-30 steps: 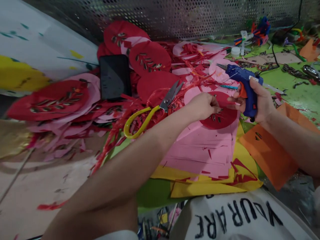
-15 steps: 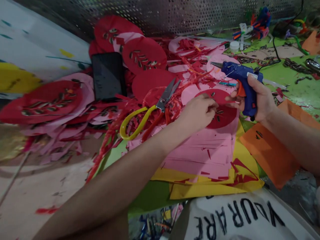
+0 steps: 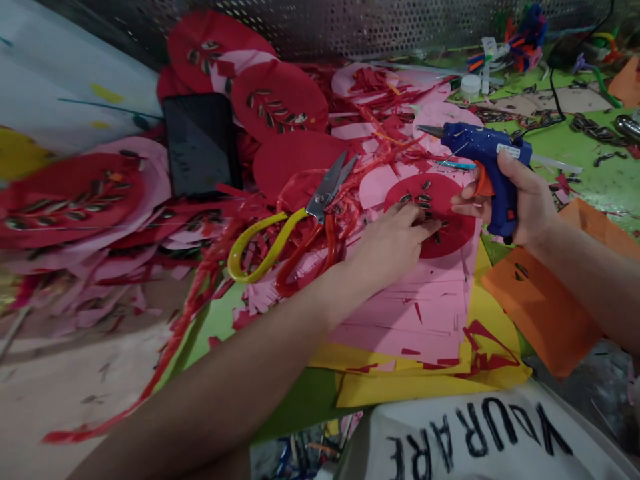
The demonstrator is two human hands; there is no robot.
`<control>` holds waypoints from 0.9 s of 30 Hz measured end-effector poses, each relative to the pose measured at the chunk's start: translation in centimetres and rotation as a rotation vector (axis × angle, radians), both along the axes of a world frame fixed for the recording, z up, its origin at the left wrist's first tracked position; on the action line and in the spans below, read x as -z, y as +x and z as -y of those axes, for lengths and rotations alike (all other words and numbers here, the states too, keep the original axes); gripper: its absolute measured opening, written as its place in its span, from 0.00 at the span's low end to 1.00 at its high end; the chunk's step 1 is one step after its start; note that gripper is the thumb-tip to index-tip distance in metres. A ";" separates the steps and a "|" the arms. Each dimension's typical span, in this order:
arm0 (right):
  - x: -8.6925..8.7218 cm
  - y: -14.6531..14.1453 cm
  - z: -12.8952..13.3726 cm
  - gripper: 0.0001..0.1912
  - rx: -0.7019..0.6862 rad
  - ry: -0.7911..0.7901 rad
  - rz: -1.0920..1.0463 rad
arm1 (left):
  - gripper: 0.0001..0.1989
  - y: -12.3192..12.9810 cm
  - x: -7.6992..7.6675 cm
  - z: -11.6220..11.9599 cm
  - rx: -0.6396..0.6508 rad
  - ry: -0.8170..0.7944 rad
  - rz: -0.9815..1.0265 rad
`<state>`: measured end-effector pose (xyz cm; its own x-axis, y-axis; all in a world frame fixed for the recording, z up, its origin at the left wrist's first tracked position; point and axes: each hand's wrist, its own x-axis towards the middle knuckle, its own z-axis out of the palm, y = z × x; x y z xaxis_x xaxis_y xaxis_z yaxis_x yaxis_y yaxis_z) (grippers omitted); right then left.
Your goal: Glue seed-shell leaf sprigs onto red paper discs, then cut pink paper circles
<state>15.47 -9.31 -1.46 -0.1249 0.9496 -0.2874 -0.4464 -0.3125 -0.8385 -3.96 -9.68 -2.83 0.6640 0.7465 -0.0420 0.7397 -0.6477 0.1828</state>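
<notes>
My right hand (image 3: 525,193) grips a blue hot glue gun (image 3: 505,177) with an orange trigger, its nozzle pointing left above the papers. My left hand (image 3: 393,237) rests palm down on the left part of a red paper circle (image 3: 453,217), thumb and fingers apart. Several dark striped seeds (image 3: 424,198) lie on that circle around the fingertips; the tips are partly hidden. Beneath the circle is pink paper (image 3: 400,307) on yellow sheets (image 3: 385,390). Left of my left hand lie scissors (image 3: 320,207) with one yellow and one red handle, blades spread.
A black phone (image 3: 200,147) leans among red circles (image 3: 280,100) bearing seeds. Red and pink scraps spread around. An orange paper piece (image 3: 540,307) lies below my right wrist. The glue gun's cord (image 3: 557,100) runs to the back right, near loose seeds (image 3: 595,127). A perforated metal panel (image 3: 375,33) stands behind.
My left hand has shifted left and slightly down across the red circle, its fingers spreading and uncovering more seeds. The glue gun stays nearly in place. The view has shifted slightly.
</notes>
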 end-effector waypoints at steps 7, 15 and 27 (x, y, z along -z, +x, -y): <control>-0.1 0.0 0.1 0.20 0.024 -0.015 0.033 | 0.24 0.1 0.2 0.3 -0.025 -0.029 0.024; 0.1 0.0 0.1 0.21 0.000 0.016 0.019 | 0.25 0.2 0.2 0.3 -0.048 -0.062 0.066; -0.2 -0.1 0.2 0.18 -0.004 -0.028 -0.014 | 0.24 0.3 0.6 1.0 -0.048 -0.001 0.064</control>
<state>15.34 -9.50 -1.29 -0.1328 0.9406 -0.3124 -0.4570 -0.3377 -0.8229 -3.67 -10.66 -3.41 0.6287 0.7777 -0.0011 0.7567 -0.6114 0.2316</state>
